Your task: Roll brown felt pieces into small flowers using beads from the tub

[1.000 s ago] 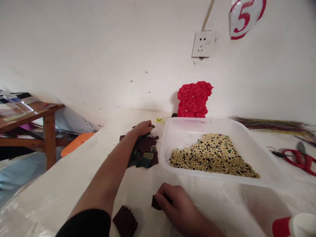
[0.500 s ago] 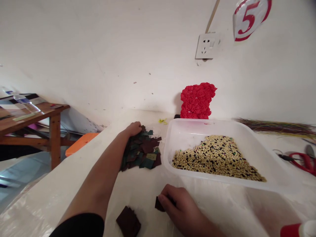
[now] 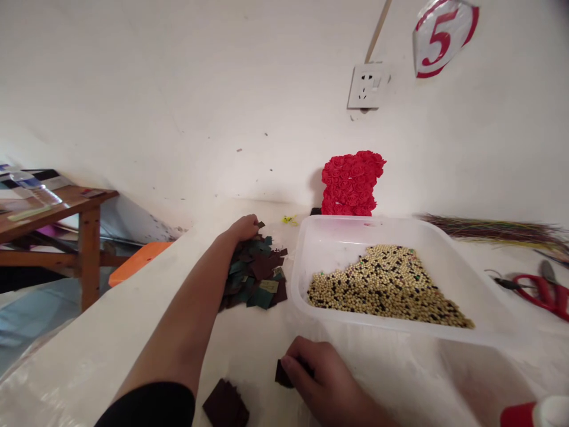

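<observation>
My left hand (image 3: pixel 244 228) reaches to the far edge of a loose pile of dark green and brown paper-like squares (image 3: pixel 262 267). Its fingers are closed, and one small dark square (image 3: pixel 261 225) sticks out at the fingertips. Nearer the front, my right hand (image 3: pixel 320 373) is closed with thumb on top, pinching a dark brown square (image 3: pixel 283 375); how many pieces it holds is hidden. To its left lies a small stack of dark brown squares (image 3: pixel 226 404) on the white table.
A translucent tray (image 3: pixel 377 325) of gold and black beads (image 3: pixel 391 287) stands right of the pile. Behind it is a red rose-covered figure (image 3: pixel 351 182) against the wall. Thin stems (image 3: pixel 493 230), red-handled pliers (image 3: pixel 544 293) and a red-and-white container (image 3: pixel 533 412) lie to the right.
The view has shifted slightly. A small dark square now shows clearly at my left fingertips, raised at the pile's far edge. My right hand keeps its grip on the brown square.
</observation>
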The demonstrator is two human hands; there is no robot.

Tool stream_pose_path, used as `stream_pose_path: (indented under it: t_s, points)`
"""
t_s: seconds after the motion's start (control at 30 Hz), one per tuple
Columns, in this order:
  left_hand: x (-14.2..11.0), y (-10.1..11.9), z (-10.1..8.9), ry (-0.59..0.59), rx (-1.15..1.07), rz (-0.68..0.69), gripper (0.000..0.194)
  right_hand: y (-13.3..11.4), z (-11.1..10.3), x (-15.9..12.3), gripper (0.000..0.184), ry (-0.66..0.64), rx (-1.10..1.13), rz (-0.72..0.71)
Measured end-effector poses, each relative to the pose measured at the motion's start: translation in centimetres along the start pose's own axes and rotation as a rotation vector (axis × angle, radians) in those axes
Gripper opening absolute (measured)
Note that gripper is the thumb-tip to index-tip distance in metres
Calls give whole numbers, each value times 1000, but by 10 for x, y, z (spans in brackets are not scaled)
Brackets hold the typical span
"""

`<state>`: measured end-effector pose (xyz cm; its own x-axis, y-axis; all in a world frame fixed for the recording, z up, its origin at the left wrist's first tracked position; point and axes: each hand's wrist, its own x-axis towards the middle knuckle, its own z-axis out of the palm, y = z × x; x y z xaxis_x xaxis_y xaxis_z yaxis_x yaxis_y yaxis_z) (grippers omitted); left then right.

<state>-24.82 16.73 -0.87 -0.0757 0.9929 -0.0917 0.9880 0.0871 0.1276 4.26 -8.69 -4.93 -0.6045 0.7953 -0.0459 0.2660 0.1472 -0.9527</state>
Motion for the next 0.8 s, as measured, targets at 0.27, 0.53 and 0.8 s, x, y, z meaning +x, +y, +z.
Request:
stream_pose_path:
  t_s: [0.27, 0.53, 0.8]
  points:
    - [13, -3, 15, 27, 16, -27, 34, 0, -1, 0, 32, -10, 2, -6]
    - [12, -6, 12, 40, 31, 2, 34, 2, 0, -1, 32, -3, -2, -1]
    - [19, -8, 19, 36, 20, -12, 34, -1, -2, 1, 31, -17, 23, 12]
